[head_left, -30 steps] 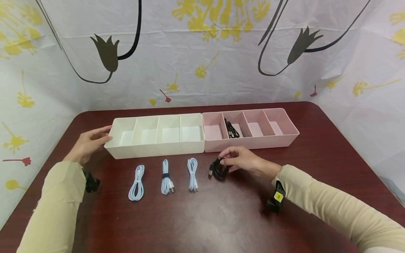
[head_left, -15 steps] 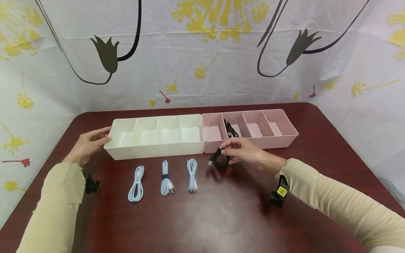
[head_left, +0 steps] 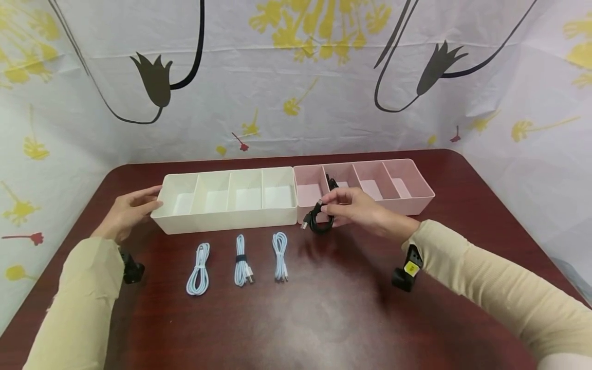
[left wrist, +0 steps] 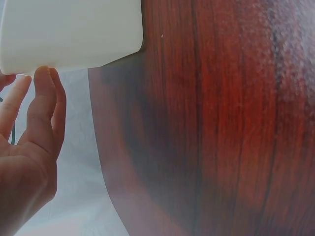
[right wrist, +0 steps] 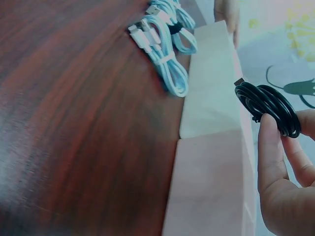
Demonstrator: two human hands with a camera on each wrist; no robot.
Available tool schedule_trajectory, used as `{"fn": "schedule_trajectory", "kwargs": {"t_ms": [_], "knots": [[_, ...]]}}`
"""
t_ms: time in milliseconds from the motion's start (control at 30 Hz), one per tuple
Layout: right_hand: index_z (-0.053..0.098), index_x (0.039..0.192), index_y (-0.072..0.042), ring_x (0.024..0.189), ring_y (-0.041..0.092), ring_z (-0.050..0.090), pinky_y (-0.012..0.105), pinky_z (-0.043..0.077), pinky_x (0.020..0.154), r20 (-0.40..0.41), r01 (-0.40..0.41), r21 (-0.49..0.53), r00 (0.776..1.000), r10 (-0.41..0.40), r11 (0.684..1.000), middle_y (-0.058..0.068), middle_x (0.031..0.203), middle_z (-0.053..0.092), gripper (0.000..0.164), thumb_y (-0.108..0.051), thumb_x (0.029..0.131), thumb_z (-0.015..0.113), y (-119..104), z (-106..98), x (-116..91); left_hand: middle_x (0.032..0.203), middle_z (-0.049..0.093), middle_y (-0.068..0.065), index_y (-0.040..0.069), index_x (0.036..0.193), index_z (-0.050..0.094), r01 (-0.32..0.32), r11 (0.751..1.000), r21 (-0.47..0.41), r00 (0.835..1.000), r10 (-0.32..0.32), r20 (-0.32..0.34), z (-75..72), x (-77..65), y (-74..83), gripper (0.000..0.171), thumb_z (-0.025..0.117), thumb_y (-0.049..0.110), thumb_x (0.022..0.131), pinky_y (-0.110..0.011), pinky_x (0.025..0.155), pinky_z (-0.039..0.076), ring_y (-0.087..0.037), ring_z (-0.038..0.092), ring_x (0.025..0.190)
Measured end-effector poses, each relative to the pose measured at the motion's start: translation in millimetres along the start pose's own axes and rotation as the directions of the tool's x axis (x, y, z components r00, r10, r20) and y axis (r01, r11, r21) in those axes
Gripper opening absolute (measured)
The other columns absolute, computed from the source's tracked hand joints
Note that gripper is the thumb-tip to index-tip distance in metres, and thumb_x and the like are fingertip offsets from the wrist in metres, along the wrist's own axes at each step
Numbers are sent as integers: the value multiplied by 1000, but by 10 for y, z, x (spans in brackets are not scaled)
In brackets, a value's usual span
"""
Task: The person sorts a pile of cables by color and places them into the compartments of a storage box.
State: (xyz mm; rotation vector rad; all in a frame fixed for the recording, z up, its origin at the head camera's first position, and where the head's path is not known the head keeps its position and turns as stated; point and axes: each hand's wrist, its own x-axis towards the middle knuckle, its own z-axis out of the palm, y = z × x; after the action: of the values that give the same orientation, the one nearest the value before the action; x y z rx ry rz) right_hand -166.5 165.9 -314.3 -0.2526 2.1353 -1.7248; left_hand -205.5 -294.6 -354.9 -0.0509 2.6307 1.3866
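My right hand [head_left: 358, 211] pinches a coiled black USB cable [right wrist: 270, 105] between thumb and fingers. The coil hangs just before the front wall of the pink divided box [head_left: 400, 206], near its left-hand compartments. Another black cable [head_left: 331, 182] lies in that box's second compartment from the left, partly hidden by the right hand. At the far left, the fingertips of my left hand [head_left: 131, 211] touch the end of the white divided box [head_left: 226, 221]. The left wrist view has those fingers [left wrist: 42, 108] fairly straight against the box end.
Three light blue coiled cables lie in a row before the white box: a left one [head_left: 199, 270], a middle one [head_left: 241, 262] with a dark strap, and a right one [head_left: 279, 254]. Both boxes stand end to end on the dark red table [head_left: 231, 329]. A patterned curtain [head_left: 342, 118] hangs behind.
My right hand has lifted the black USB cable off the table and moved it up and away toward the pink box. The left hand has stayed at the white box's end.
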Motion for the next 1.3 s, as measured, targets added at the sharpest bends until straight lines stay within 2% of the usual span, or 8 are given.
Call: {"fn": "schedule_trajectory", "kwargs": {"t_ms": [267,500,600,700,933,1033,1167,1300], "knots": [[54,105,6,73,13,56,29,52,66,-50,27,-128,998,-34,991,7,86,55,24,-5,84,58,-153,-39,100,123,40,-19,14,139,29,4,1000,-13,1000,-4,-12,-9,1,-70,66,54,42,85,-48,87,40,-30,42,107],[53,106,7,75,15,57,31,52,66,-48,11,-137,999,-18,990,11,89,54,25,-5,84,58,-150,-54,150,124,41,-13,33,136,35,14,1000,-22,999,-15,-41,-26,274,-483,70,57,58,74,-49,88,39,-30,41,110],[53,106,7,74,15,57,31,52,66,-52,8,-132,999,-15,991,11,88,54,26,-5,84,59,-143,-55,173,125,40,-14,34,136,34,7,999,-33,999,-8,-36,-39,334,-582,71,58,59,73,-52,89,38,-32,40,111],[52,107,8,74,13,57,31,52,67,-53,13,-128,998,-20,992,9,87,54,26,-5,84,58,-151,-62,203,124,40,-14,33,136,34,5,999,-31,999,-6,-37,-34,301,-528,73,58,60,73,-51,88,39,-31,41,109],[51,110,7,75,15,57,32,52,68,-51,0,-125,999,-7,992,12,93,54,27,-4,85,55,-204,-105,286,123,39,-16,17,140,30,9,1000,-4,1000,-9,-11,-20,32,-107,68,54,47,83,-46,87,41,-27,41,106],[51,112,5,81,21,57,31,51,69,-50,-11,-147,999,4,989,17,101,54,28,-6,86,55,-221,-133,317,125,37,-20,11,140,26,-1,1000,5,1000,1,7,-17,-30,-4,65,51,40,87,-48,87,40,-29,40,107],[51,112,4,90,29,56,33,51,72,-56,-24,-154,998,16,988,19,105,54,29,-9,87,55,-223,-163,362,125,37,-21,10,140,26,-2,1000,-5,1000,2,11,-12,-12,-12,67,52,40,87,-51,88,38,-31,39,108],[51,111,4,90,30,55,34,51,71,-71,-36,-156,997,25,987,17,103,54,28,-9,87,55,-222,-188,400,120,42,-11,22,138,32,15,1000,0,1000,-15,-17,-15,97,-128,68,56,49,81,-38,83,45,-21,45,103]]}}
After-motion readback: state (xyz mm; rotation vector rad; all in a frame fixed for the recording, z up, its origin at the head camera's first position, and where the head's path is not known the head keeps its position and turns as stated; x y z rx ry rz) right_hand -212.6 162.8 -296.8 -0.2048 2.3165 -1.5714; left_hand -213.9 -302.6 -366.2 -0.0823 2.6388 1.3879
